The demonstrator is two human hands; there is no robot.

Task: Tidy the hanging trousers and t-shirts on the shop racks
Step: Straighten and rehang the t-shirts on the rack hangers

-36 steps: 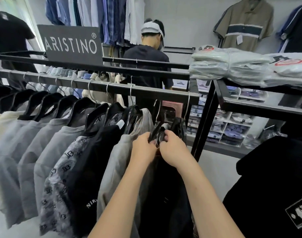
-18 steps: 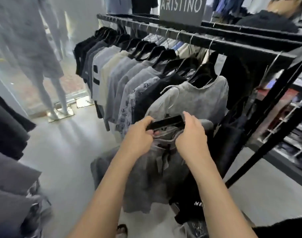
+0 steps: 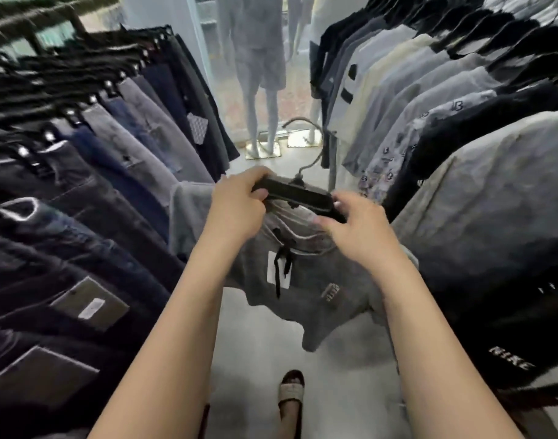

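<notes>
Down at the near edge of the floor (image 3: pixel 255 340), between the two forearms, a foot in a pale woven sandal (image 3: pixel 291 395) stands in the aisle. Just beyond it, both hands hold one black hanger (image 3: pixel 298 195) roughly level. The left hand (image 3: pixel 236 208) has its fingers curled round the hanger's left end. The right hand (image 3: pixel 357 231) grips the right end, fingers wrapped over the bar and thumb on the near side.

Grey trousers (image 3: pixel 306 289) hang bunched from this hanger in the middle of the aisle, on neither rack. A black drawstring (image 3: pixel 284 264) dangles across a white label (image 3: pixel 273 269) at the waist. The hanger's metal hook (image 3: pixel 306 131) sticks up free and touches no rail.

Along the aisle's left edge, a packed row of dark trousers and jeans (image 3: pixel 113 160) hangs from clip hangers, some with card tags (image 3: pixel 89 301). These legs lean in close to the left forearm and to the grey trousers' left side. Along the right edge hang t-shirts (image 3: pixel 429 99) in grey, cream and black. The nearest grey one (image 3: pixel 493 201) crowds the right hand, and a black one with white lettering (image 3: pixel 510 362) hangs lower, by the right forearm.

At the aisle's far end, blurred mannequins (image 3: pixel 262 74) stand on shiny base plates (image 3: pixel 262 150).
</notes>
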